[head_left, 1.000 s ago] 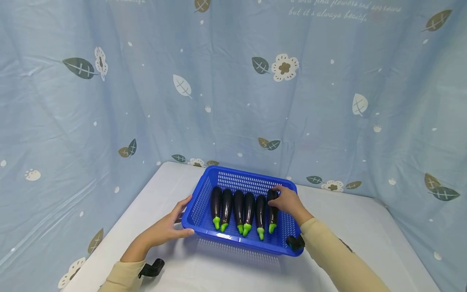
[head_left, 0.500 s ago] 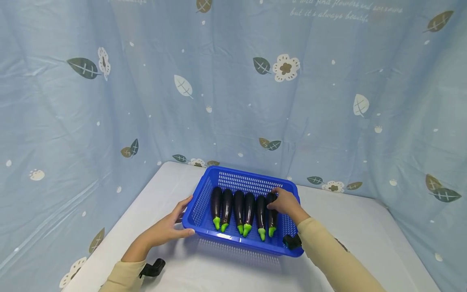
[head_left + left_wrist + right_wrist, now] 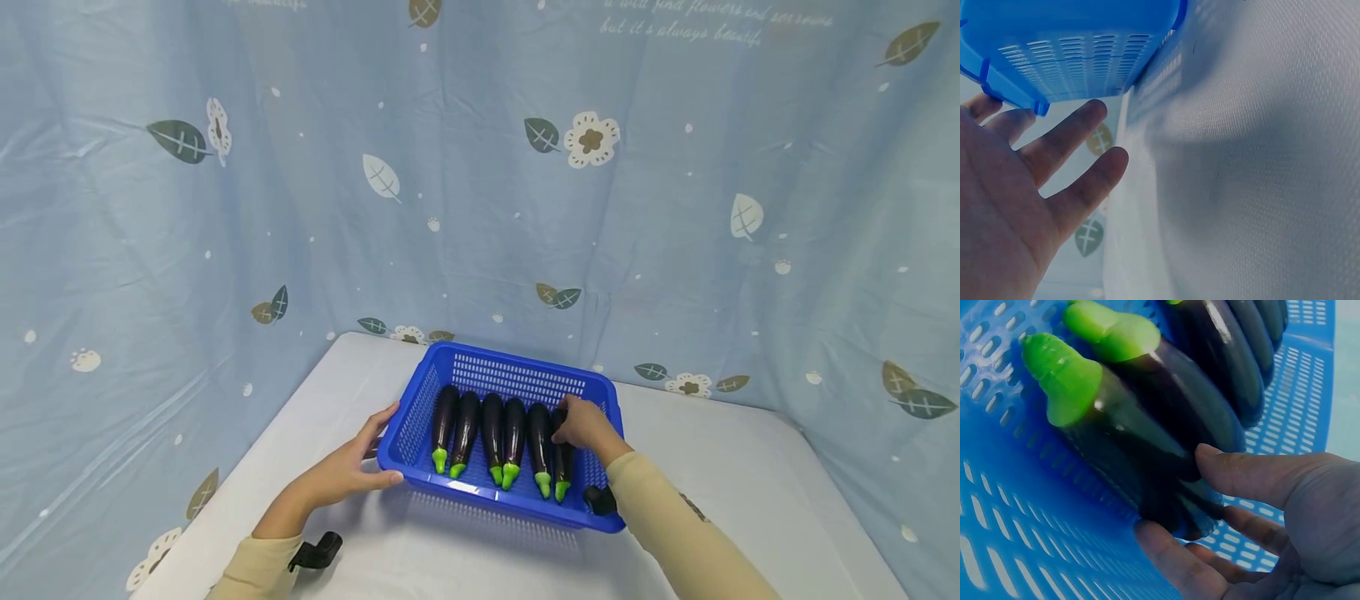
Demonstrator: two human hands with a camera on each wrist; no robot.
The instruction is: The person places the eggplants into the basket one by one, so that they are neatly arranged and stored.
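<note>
A blue slotted plastic basket (image 3: 480, 490) holds a row of several dark purple eggplants (image 3: 514, 433) with bright green stems toward me. My right hand (image 3: 588, 427) reaches inside and grips the rightmost eggplant (image 3: 562, 468) by its far, rounded end. In the right wrist view, the thumb lies on one side of this eggplant (image 3: 1116, 447) and the fingers on the other, its green cap (image 3: 1069, 381) in sight. My left hand (image 3: 341, 473) is at the basket's left corner, fingers spread along the outside. The left wrist view shows those fingers (image 3: 1060, 147) extended below the basket rim.
The basket stands on a white cloth-covered table (image 3: 720, 450), close to its back edge. A blue curtain (image 3: 480, 167) with leaf and flower prints hangs behind and at both sides. Black wrist devices are on my left wrist (image 3: 315, 552) and right wrist (image 3: 600, 500).
My right hand has drawn the rightmost eggplant toward me and up close beside its neighbour. The stems of the two leftmost eggplants have shifted slightly left. The left hand stays at the corner.
</note>
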